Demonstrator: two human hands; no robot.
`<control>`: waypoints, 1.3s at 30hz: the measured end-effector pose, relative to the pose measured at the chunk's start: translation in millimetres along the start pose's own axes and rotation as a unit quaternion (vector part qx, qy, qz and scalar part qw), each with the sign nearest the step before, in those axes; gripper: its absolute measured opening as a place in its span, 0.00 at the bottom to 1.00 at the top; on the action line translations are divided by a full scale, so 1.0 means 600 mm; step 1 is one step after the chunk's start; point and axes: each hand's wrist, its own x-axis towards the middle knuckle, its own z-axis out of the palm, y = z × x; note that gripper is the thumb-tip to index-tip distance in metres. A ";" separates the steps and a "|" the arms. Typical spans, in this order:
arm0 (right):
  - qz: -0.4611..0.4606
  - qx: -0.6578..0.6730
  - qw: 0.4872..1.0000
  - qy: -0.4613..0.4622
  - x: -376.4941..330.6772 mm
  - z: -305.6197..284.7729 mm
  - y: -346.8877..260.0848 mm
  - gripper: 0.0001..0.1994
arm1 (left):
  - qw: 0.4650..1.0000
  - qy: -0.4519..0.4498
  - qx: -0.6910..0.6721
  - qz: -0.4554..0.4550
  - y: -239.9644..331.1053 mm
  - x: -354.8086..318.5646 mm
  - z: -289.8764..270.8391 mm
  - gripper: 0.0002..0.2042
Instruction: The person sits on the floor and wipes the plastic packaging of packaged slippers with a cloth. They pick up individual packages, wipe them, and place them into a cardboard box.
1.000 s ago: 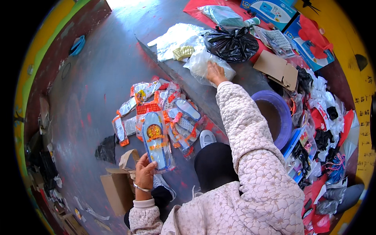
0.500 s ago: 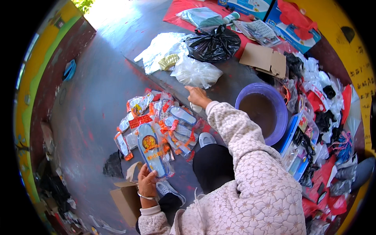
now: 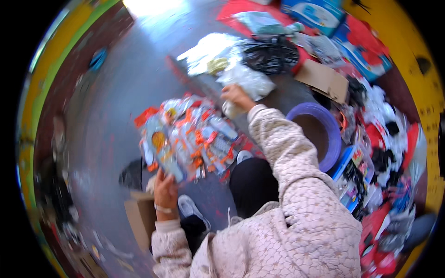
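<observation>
My left hand [image 3: 165, 191] is closed on the lower end of a packaged insole [image 3: 159, 142], pale blue with an orange-yellow round print, in a clear wrapper with a red-orange top. The insole is tilted above a heap of similar wrapped insoles [image 3: 204, 141] on the floor. Farther out, my right hand [image 3: 238, 96] has its fingers curled beside a clear plastic bag [image 3: 252, 82]. A small whitish thing [image 3: 231, 110] shows just under that hand. Motion blur hides what exactly its fingers grip.
A purple basin [image 3: 337, 139] of murky water stands to the right, near a blue tray [image 3: 340, 169] of small items. A black bag [image 3: 271, 54] and a cardboard piece [image 3: 322, 81] lie farther off. An open cardboard box [image 3: 140, 217] sits beside my left forearm.
The view has shifted and blurred. My left hand has swung the insole slightly left, still holding it. My right hand's pointing finger has curled in, and the whitish thing moved with that hand.
</observation>
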 end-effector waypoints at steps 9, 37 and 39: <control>-0.529 -0.037 0.847 -0.022 -0.293 0.121 -0.430 0.10 | 1.000 0.025 -0.002 0.016 0.011 -0.032 -0.045 0.23; -0.046 0.353 0.905 -0.232 -0.244 0.099 -0.366 0.11 | 0.993 -0.091 0.072 -0.027 0.066 -0.120 -0.041 0.26; -0.094 0.282 0.927 -0.227 -0.258 0.129 -0.364 0.11 | 0.987 -0.072 0.141 -0.022 0.061 -0.124 -0.059 0.22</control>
